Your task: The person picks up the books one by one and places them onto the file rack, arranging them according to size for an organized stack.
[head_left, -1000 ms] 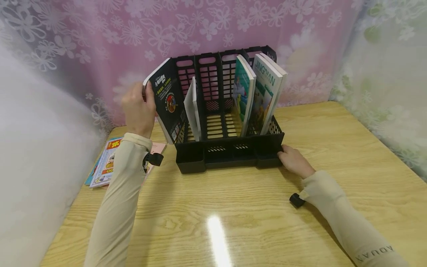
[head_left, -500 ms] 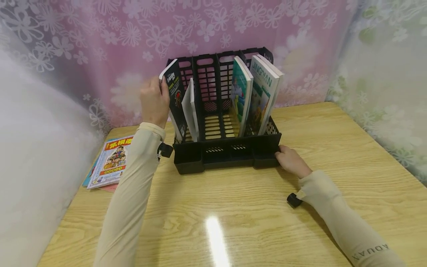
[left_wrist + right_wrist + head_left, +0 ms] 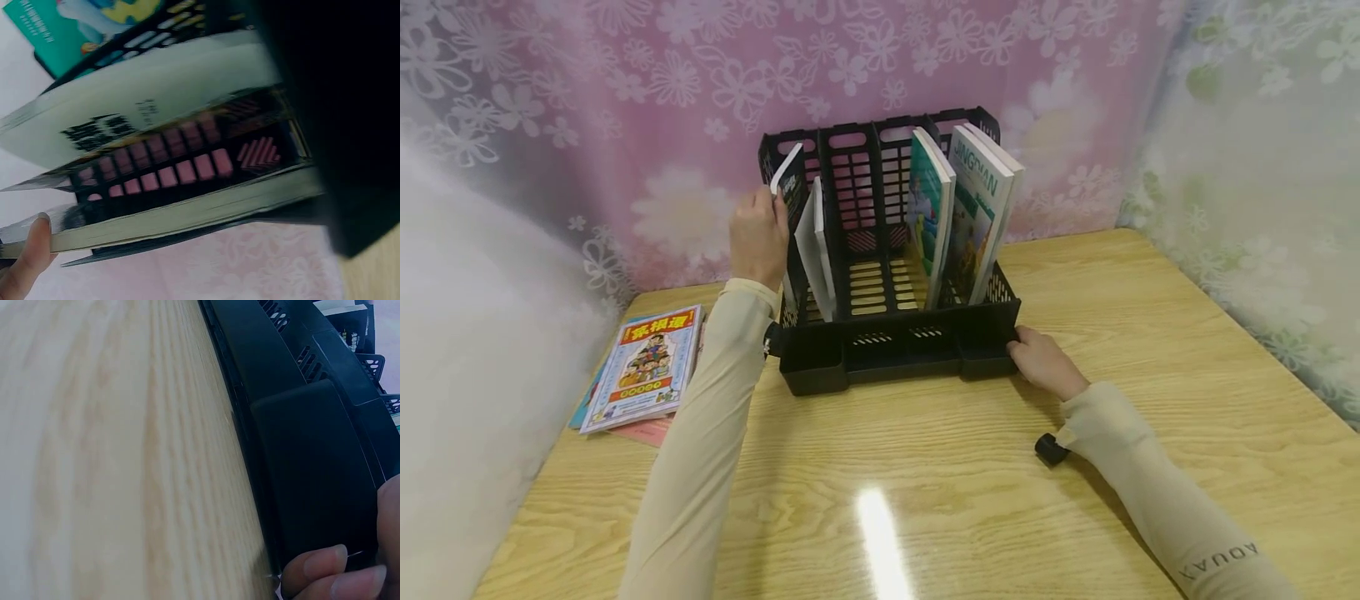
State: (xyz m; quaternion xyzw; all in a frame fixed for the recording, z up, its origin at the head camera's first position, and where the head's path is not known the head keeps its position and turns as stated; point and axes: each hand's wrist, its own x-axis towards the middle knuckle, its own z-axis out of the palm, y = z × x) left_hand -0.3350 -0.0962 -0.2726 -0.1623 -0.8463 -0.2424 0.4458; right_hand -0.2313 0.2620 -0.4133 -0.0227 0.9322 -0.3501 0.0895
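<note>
My left hand [image 3: 760, 237] pinches the black-covered book [image 3: 792, 179] by its spine-side or page edge; which edge cannot be told. That book stands in the leftmost compartment of the black desktop file rack [image 3: 898, 329]. In the left wrist view, the thumb [image 3: 34, 253] lies against the book's pale edge [image 3: 187, 215]. A thinner white book [image 3: 814, 250] leans in the rack just right of it. Down at the rack's front right corner, my right hand [image 3: 1047, 362] grips the edge; the right wrist view shows its fingertips [image 3: 325, 565] curled on the black plastic.
A teal-covered book [image 3: 928, 208] and a white JINGDIAN book [image 3: 977, 187] stand on the rack's right side. Left of the rack, several booklets [image 3: 647, 367] lie stacked on the wooden table [image 3: 955, 475]. A pink floral curtain [image 3: 700, 100] hangs behind.
My left hand has moved right and a little down, taking the black book from the rack's left side into its leftmost compartment. The right hand keeps its hold on the rack's corner.
</note>
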